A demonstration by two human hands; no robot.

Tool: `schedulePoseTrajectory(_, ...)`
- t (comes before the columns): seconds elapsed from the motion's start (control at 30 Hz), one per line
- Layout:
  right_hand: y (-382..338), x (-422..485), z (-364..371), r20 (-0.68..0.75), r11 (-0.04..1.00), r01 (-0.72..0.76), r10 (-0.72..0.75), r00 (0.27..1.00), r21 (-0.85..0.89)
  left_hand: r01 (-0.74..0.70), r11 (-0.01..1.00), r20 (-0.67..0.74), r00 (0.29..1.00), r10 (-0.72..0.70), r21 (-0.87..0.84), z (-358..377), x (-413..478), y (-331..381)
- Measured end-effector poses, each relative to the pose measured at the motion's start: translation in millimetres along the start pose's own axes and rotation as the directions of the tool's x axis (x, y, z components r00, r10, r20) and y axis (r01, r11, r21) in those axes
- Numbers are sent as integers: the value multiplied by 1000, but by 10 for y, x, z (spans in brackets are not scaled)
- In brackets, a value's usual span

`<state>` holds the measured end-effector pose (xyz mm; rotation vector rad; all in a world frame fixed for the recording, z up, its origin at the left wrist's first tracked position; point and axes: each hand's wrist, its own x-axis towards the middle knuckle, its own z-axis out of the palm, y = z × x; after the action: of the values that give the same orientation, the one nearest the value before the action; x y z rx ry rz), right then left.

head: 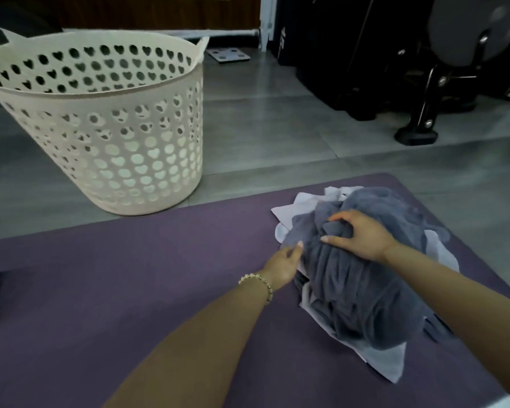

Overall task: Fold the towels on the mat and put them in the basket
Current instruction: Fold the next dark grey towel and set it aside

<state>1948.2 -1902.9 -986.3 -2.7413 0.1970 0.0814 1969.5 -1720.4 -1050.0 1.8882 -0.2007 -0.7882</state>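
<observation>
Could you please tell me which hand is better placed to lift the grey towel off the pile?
Right. The right hand grips a fold of the grey towel atop the pile with curled fingers; the left hand only reaches its side edge, hold unclear.

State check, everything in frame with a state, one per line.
Purple foam mat: laid flat.
Grey-blue terry towel: crumpled, unfolded, on mat.
Pale white towel: crumpled underneath it.
Cream perforated plastic basket: upright on floor, contents hidden.
Right hand: grips grey-blue towel.
Left hand: at towel edge, grip unclear.
</observation>
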Motion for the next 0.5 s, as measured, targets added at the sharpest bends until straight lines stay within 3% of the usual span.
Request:
schedulePoseTrajectory(0.07,49,52,22,-50,999,24,-23,998,31,-30,994,-15,999,28,-107,162,26,44)
schedulePoseTrajectory(0.17,26,77,-18,-51,969,35,-23,998,244,-86,984,-53,995,79,-157,270,-12,204)
schedulePoseTrajectory(0.3,-245,59,-169,-89,726,-21,113,990,687,-199,961,-91,979,185,-194,169,-89,355)
schedulePoseTrajectory(0.4,-635,79,-255,-56,562,-16,112,992,827,-313,908,-135,949,286,-278,-77,-268,472)
schedulePoseTrajectory(0.5,-1094,109,-333,-80,465,39,68,994,884,-416,865,-292,896,335,-281,-620,-520,629)
